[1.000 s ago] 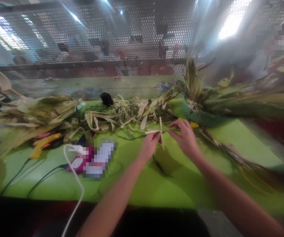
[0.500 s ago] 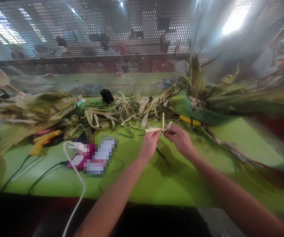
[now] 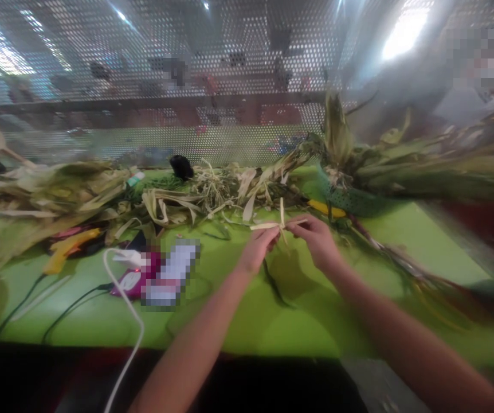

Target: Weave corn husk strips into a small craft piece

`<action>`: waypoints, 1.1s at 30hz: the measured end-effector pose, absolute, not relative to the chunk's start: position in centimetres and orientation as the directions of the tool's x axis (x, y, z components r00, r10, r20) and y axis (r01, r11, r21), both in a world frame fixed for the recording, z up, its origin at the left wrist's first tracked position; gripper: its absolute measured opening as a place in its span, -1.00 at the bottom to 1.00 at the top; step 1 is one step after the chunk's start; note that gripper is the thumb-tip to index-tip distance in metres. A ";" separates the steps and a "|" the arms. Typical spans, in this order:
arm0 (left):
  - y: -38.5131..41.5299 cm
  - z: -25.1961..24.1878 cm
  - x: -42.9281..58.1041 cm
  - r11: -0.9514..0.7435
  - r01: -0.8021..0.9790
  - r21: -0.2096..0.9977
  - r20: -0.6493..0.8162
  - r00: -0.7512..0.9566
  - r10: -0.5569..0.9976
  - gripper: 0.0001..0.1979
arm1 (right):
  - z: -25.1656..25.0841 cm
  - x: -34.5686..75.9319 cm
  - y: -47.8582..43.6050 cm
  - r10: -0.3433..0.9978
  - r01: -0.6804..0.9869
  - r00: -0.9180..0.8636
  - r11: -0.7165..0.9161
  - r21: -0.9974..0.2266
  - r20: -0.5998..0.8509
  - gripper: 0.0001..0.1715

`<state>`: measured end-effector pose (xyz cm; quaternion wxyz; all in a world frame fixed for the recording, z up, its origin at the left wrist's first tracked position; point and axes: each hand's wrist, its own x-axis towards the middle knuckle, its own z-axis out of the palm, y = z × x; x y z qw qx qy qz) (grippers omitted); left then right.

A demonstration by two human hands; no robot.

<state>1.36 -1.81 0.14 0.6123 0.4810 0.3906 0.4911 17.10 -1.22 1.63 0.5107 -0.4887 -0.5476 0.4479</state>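
Pale strips (image 3: 282,213) | left hand (image 3: 258,249): pinching strips | right hand (image 3: 317,242): pinching strips | forearms (image 3: 206,326) converging

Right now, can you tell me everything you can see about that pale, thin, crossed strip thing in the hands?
The pale straw-coloured piece of crossed flat strips looks like dried leaf or husk. One end stands up, one points left, one reaches right and a fainter one hangs below. The bare left hand and bare right hand pinch it near the crossing, above the bright green tabletop. It's too blurry to tell whether the strips are knotted or just folded.
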 end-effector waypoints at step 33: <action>-2.0 -0.5 1.6 -0.091 0.175 0.980 0.037 0.288 0.957 -0.76 | 2.4 17.3 -1.9 0.945 0.282 -0.099 0.328 -0.902 0.312 -0.84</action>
